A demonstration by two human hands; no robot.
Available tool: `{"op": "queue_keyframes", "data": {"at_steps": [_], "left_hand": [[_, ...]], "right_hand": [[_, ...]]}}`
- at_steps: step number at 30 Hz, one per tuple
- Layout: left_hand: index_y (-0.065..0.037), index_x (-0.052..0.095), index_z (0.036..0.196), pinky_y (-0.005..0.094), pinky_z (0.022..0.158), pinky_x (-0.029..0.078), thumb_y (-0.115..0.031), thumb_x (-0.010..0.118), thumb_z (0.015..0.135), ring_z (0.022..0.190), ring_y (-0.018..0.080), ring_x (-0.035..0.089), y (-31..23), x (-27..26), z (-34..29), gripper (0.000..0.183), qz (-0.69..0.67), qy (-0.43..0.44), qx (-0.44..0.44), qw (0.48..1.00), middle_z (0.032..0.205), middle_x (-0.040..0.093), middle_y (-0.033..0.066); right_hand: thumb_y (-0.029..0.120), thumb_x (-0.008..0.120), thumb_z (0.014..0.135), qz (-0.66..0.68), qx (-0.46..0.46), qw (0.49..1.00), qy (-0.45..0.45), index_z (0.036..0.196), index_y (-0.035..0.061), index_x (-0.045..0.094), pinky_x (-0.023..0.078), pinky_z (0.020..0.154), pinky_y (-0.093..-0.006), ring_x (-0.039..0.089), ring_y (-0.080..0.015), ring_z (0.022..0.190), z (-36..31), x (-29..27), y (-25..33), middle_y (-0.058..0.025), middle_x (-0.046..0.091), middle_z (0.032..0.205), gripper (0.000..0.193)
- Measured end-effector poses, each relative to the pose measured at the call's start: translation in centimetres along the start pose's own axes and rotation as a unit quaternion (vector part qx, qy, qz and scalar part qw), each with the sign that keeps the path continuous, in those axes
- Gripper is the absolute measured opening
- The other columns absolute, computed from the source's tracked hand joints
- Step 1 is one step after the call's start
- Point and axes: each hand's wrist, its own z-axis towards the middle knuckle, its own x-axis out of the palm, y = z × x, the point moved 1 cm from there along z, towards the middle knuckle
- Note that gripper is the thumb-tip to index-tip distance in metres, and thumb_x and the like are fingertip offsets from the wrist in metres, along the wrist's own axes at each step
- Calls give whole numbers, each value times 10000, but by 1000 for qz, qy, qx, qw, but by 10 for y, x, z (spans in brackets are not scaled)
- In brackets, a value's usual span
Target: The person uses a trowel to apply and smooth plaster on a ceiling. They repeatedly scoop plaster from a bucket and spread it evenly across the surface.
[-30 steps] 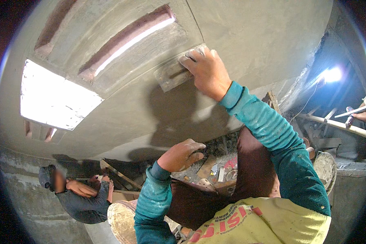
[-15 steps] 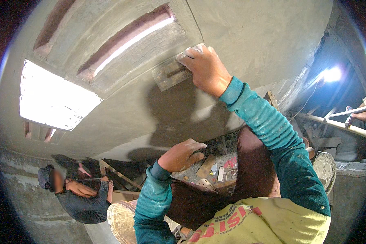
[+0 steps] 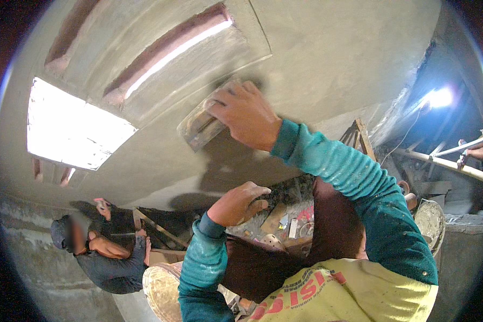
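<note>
My right hand (image 3: 245, 114) grips a flat plastering trowel (image 3: 198, 129) by its handle, fingers wrapped round it. The trowel blade is at the grey plastered wall (image 3: 327, 64), just below a raised edge under the long slot opening (image 3: 177, 48); it is slightly blurred. Below it, my left hand (image 3: 239, 204) hangs over my lap, holding nothing, with fingers partly bent and thumb apart. A dark shadow of my arm and head falls on the wall under the trowel.
At the lower left a person in a dark cap (image 3: 107, 252) works near the wall. A round bucket (image 3: 163, 290) stands by my left arm, another mortar-smeared container (image 3: 428, 225) by my right. Rubble (image 3: 284, 225) lies below; a lamp (image 3: 440, 97) and poles (image 3: 445, 163) are at right.
My right hand has moved left and down along the wall with the trowel. My left hand stays nearly still. The other person's raised hand has moved up.
</note>
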Motion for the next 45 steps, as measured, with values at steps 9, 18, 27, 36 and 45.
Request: {"op": "queue_keyframes", "data": {"at_steps": [9, 18, 27, 36, 45], "left_hand": [[6, 647, 1262, 462, 930, 507, -259, 677, 975, 1076, 420, 623, -4, 0, 5, 392, -37, -20, 25, 999, 1130, 653, 239], [-11, 616, 1321, 454, 970, 501, -321, 611, 1026, 1107, 396, 625, 7, 5, 7, 428, -22, 9, 33, 999, 1168, 655, 218], [-20, 617, 1323, 459, 981, 500, -326, 614, 1019, 1110, 405, 627, 6, 3, 2, 431, -12, 16, 9, 1000, 1159, 655, 229], [0, 646, 1265, 475, 926, 508, -248, 664, 977, 1069, 433, 622, 3, 1, -5, 381, -34, -31, 27, 999, 1133, 647, 251], [-30, 642, 1278, 469, 940, 514, -290, 636, 998, 1077, 410, 631, 4, 5, -14, 383, -25, -44, 11, 999, 1151, 649, 220]], "right_hand": [[34, 656, 751, -12, 69, 992, -106, 1235, 97, 693, 451, 881, -443, 574, -323, 1100, -21, -20, -50, -81, 647, 1216, 489], [35, 658, 748, -34, 66, 992, -100, 1249, 92, 683, 451, 856, -437, 577, -318, 1069, -19, -20, -56, -75, 648, 1185, 504], [89, 639, 789, -79, 39, 996, -1, 1224, 102, 680, 486, 856, -442, 597, -322, 1028, 7, -4, -37, -92, 648, 1139, 437], [114, 652, 815, 32, -49, 998, -11, 1221, 84, 662, 483, 894, -478, 616, -328, 1059, 34, 18, 24, -110, 659, 1159, 408], [186, 653, 982, 423, 185, 876, -136, 1318, 16, 612, 486, 984, -327, 635, -168, 1111, -22, -73, -60, -63, 682, 1238, 379]]}}
